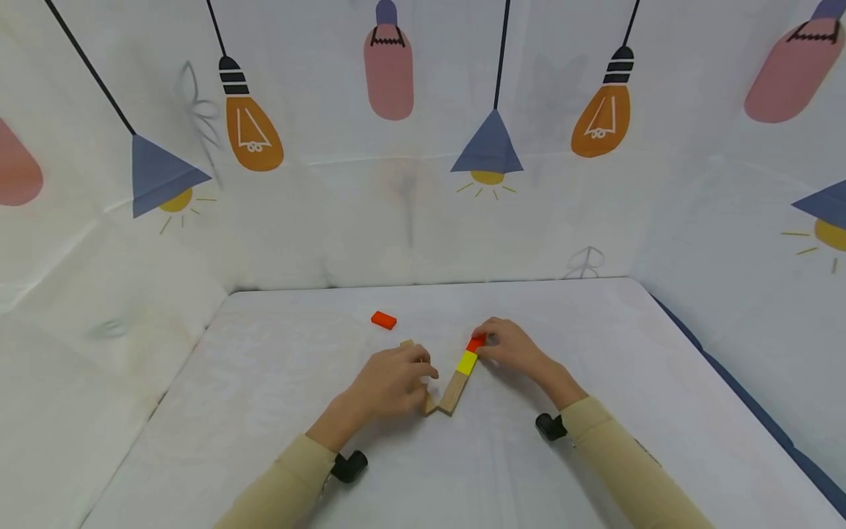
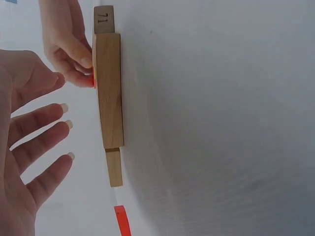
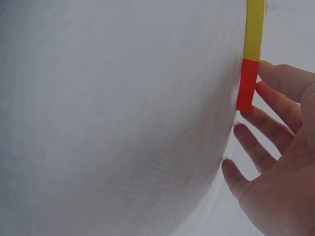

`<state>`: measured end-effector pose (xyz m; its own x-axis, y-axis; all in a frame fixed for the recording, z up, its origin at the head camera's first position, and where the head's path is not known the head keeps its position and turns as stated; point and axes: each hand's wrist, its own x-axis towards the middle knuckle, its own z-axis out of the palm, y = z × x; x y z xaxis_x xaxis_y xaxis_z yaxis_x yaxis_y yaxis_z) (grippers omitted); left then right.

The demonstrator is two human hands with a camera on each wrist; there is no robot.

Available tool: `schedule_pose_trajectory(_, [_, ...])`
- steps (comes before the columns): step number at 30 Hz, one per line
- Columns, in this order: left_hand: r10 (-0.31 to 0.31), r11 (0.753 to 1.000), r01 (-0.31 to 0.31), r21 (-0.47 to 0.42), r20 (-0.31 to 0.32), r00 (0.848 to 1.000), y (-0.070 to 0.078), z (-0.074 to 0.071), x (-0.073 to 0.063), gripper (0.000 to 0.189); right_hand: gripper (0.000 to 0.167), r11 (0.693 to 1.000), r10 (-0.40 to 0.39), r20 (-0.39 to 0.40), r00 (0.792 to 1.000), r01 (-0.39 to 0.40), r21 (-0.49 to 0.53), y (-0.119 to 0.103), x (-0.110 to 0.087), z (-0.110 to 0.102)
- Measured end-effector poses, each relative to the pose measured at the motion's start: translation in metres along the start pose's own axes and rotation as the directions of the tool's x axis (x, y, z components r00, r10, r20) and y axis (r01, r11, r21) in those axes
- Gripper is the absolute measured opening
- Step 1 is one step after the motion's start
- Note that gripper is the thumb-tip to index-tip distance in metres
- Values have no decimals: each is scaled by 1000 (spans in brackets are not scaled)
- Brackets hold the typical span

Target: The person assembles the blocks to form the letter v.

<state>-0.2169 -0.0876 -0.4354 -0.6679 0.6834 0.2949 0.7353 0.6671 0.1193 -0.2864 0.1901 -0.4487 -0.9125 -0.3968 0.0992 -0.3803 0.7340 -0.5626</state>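
My right hand pinches a red block between thumb and fingers, at the far end of a slanting row. Against it sits a yellow block, followed by a plain wooden block toward me. My left hand hovers beside a second wooden row, its fingers loosely bent and apart from the blocks. In the left wrist view this row shows a long wooden block and a shorter wooden piece. A wooden end marked with digits stands past it. In the head view the left hand hides most of this row.
A loose orange-red block lies farther back on the white-covered table, left of the rows. A white cloth backdrop printed with lamps and bulbs rises behind the table. Each wrist carries a small black camera.
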Motion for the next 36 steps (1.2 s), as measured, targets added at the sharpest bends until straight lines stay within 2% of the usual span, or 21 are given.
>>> schedule_pose_trajectory(5, [-41, 999, 41, 16, 10, 999, -5, 1, 7, 25, 24, 1000, 7, 3, 1000, -7, 6, 1, 0, 0])
schedule_pose_trajectory(9, [-106, 994, 105, 20, 15, 994, -14, 3, 12, 26, 25, 1000, 8, 5, 1000, -8, 12, 3, 2, 1])
schedule_pose_trajectory(13, [-168, 986, 168, 17, -12, 986, -24, 4, 13, 24, 26, 1000, 17, 13, 1000, -17, 17, 3, 3, 3])
schedule_pose_trajectory(18, [-179, 984, 180, 16, -41, 983, -33, 3, 13, 23, 27, 1000, 23, 14, 1000, -23, 19, 2, 2, 3])
schedule_pose_trajectory(30, [-247, 968, 248, 50, -21, 969, -46, 7, 14, 34, 27, 999, 37, 17, 999, -37, 20, 1, 0, 2])
schedule_pose_trajectory(36, [-266, 961, 266, 76, -14, 964, -49, 10, 15, 29, 27, 999, 30, 14, 999, -30, 19, 1, -1, 2])
